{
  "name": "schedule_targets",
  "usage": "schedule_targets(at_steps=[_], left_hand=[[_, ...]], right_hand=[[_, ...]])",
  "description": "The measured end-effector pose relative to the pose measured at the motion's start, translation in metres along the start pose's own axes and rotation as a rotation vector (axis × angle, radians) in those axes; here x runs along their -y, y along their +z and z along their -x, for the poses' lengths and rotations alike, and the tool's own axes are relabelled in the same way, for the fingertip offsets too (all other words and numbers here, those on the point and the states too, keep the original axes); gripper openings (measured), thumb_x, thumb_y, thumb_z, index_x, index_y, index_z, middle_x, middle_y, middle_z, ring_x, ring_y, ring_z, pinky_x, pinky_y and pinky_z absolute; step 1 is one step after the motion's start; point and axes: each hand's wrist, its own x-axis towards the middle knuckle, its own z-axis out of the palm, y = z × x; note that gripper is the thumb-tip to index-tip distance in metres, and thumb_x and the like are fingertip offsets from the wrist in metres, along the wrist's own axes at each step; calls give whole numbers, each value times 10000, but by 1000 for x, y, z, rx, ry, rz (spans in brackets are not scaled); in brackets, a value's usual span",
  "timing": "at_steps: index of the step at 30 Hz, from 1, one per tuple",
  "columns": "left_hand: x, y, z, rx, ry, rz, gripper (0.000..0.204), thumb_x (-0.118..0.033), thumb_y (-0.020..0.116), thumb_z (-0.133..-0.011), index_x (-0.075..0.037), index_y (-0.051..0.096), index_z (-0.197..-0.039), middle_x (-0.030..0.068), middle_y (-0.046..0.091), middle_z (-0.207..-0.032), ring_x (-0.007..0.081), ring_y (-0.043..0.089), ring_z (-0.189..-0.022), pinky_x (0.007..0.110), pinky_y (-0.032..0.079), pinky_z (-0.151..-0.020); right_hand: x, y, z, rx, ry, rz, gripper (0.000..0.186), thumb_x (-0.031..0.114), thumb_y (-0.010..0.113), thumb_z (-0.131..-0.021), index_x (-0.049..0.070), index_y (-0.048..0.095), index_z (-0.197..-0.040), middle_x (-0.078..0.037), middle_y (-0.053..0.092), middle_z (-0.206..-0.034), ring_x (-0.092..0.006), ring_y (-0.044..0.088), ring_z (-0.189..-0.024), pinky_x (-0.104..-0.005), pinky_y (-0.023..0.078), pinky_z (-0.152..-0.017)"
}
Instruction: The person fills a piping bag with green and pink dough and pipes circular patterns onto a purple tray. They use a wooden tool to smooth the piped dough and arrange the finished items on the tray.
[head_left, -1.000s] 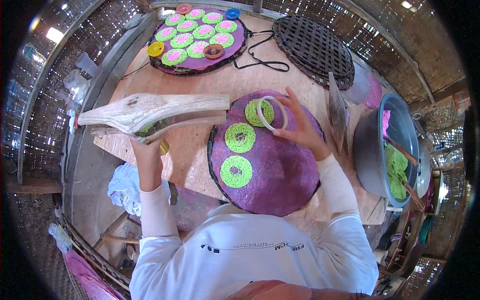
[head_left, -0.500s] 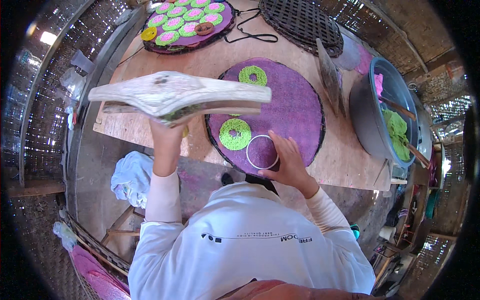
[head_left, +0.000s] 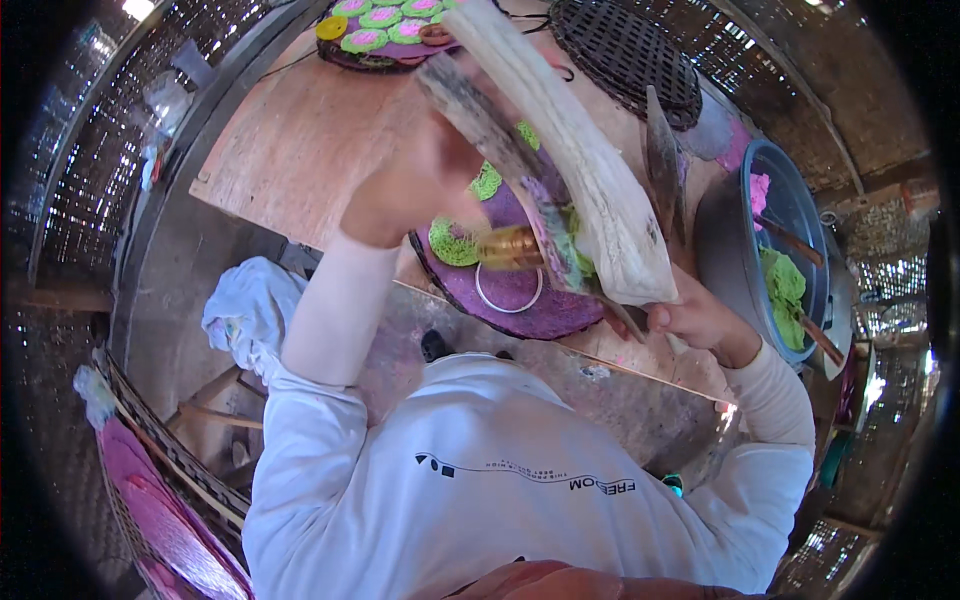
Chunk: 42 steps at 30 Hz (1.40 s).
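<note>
A two-armed wooden hand press (head_left: 600,180) hangs tilted over the round purple mat (head_left: 575,322). Between its arms are green and pink smears, and a brass-coloured cylinder (head_left: 510,247) juts out toward the left. My right hand (head_left: 705,325) is closed around the press's near right end. Against its weathered grey arm is my left hand (head_left: 425,185), its fingers smeared by motion, so its grip cannot be made out. Beneath the cylinder, a thin white ring (head_left: 510,306) lies on the mat, touched by neither hand. Green lacy dough rounds (head_left: 449,243) are along the mat's left side, partly hidden.
A grey tub (head_left: 725,265) at the right holds green and pink dough with wooden sticks. At the far left, a tray of green-and-pink rounds (head_left: 380,17) sits near a dark woven tray (head_left: 625,55). A pointed wooden piece (head_left: 661,160) stands beside the mat.
The press has swung from level at the left to tilted over the mat. My right hand has left the white ring and taken hold of the press's near end.
</note>
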Motion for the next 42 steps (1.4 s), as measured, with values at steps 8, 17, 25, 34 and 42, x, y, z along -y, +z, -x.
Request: schedule_targets(at_steps=[8,17,25,34,42], left_hand=[[49,-8,27,-331,-65,930,262,-413,482,-884,-170,512,-790,-57,444,-660,133,450,-695,362,381,-783],[46,-11,56,-460,-50,895,266,-318,442,-898,-178,459,-672,-49,438,-545,129,443,-600,300,380,-693],[60,-5,68,-656,-103,913,260,-299,460,-871,-187,445,-636,-53,430,-528,127,444,-570,297,386,-637],[79,2,57,-745,-96,953,305,-295,501,-822,-192,394,-555,-38,397,-473,146,442,-523,278,381,-547],[56,-24,58,-601,-54,767,324,-284,450,-869,-205,393,-560,-79,377,-453,88,409,-474,266,341,-576]], right_hand=[[-33,-27,-21,-11,447,162,721,653,370,-834,-29,578,-942,-49,549,-679,-107,531,-602,-241,430,-532],[-55,-20,-48,-108,331,539,689,624,400,-840,-17,607,-698,-58,526,-548,-136,509,-510,-280,382,-457],[-55,-22,-39,-127,448,438,684,619,434,-830,-13,583,-612,-58,509,-494,-135,492,-428,-277,373,-402],[-31,-31,-31,-264,462,681,751,674,492,-753,-53,603,-603,-89,506,-474,-179,528,-445,-338,411,-446],[-50,-19,-57,-327,309,881,769,658,532,-728,-105,611,-688,-171,496,-487,-232,552,-494,-424,408,-506]])
